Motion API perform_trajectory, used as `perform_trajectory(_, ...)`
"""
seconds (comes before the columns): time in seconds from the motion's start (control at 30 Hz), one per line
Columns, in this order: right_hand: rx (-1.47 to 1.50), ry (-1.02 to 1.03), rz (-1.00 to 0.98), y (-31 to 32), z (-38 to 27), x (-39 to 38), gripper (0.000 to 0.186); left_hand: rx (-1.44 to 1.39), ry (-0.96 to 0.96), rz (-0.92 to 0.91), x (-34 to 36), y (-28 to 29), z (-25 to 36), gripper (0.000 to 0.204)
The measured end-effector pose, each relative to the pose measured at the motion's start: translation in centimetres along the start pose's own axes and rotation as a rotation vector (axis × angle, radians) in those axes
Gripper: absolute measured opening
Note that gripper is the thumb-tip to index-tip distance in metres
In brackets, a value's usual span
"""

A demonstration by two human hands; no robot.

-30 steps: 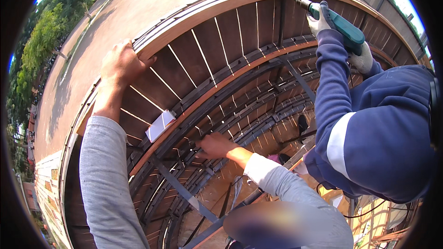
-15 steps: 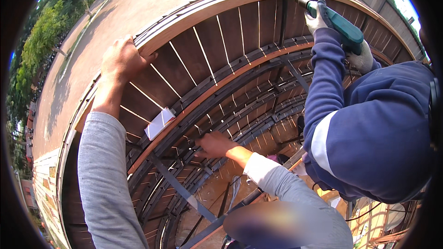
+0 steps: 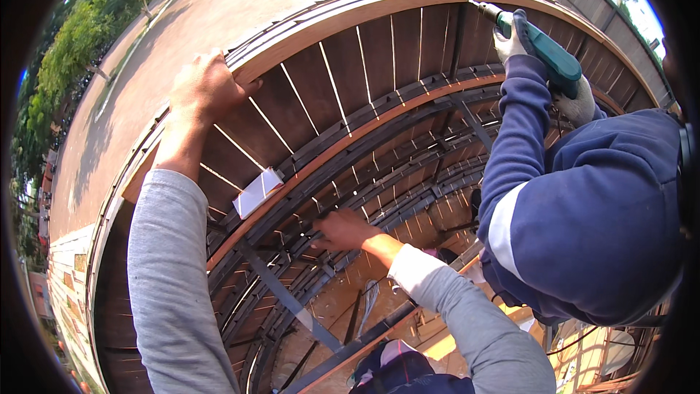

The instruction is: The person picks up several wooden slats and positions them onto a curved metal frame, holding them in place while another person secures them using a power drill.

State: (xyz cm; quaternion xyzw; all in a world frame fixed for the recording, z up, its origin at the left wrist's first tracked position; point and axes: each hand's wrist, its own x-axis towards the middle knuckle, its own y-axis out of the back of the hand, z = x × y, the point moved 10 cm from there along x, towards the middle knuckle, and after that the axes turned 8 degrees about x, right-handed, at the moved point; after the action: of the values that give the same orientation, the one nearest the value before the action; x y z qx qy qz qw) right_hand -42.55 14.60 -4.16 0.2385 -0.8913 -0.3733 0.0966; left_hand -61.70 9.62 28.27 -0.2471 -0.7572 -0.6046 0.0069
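Observation:
My left hand [image 3: 208, 91] grips the curved light-wood top rim [image 3: 328, 23] of a slatted wall, fingers wrapped over its inner edge. Lower down, inside the curve, my right hand [image 3: 344, 230] hovers by the dark metal rails, fingers bent together. Something small may be in them, but I cannot make it out. A white box-shaped item [image 3: 259, 193] rests on the ledge between my hands. To the right, a co-worker in a dark blue hooded top [image 3: 590, 211] holds a green power drill [image 3: 550, 52] in both gloved hands, its tip at the rim.
Dark vertical slats [image 3: 372, 51] line the wall, with light showing through the gaps. Below them run several curved rails and a slanting metal brace [image 3: 281, 292]. A loose pale cable bundle [image 3: 370, 298] lies near the floor. Outside are paved ground [image 3: 182, 22] and trees [image 3: 65, 51].
The whole view has shifted slightly, moving the wall and hands a little to the right in the picture. My left hand keeps its hold, and the drill tip stays at the rim.

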Motion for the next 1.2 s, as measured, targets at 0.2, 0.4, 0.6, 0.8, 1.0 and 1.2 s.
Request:
perform_trajectory(0.2,0.003,-0.024,-0.036,-1.1,1.2,0.1,0.045,-0.01,-0.022,0.013,0.1,0.3,0.7,0.065)
perform_trajectory(0.4,0.013,-0.036,-0.057,-1.0,0.8,0.1,0.046,-0.035,0.012,-0.024,0.0,0.0,0.3,0.066)
perform_trajectory(0.6,0.035,-0.04,-0.06,-0.5,0.3,0.0,0.046,-0.025,0.0,-0.016,0.0,0.1,0.0,0.066)
perform_trajectory(0.8,0.017,-0.068,-0.067,-0.7,1.0,-0.1,0.046,-0.027,-0.002,-0.048,0.2,0.1,0.8,0.066)
perform_trajectory(1.0,0.033,-0.042,-0.045,-0.4,0.5,0.0,0.047,-0.048,0.004,-0.052,-0.2,0.2,0.3,0.067)
perform_trajectory(1.2,0.0,-0.053,-0.044,-0.6,0.9,0.0,0.045,-0.039,-0.007,0.034,0.1,0.2,0.3,0.062)
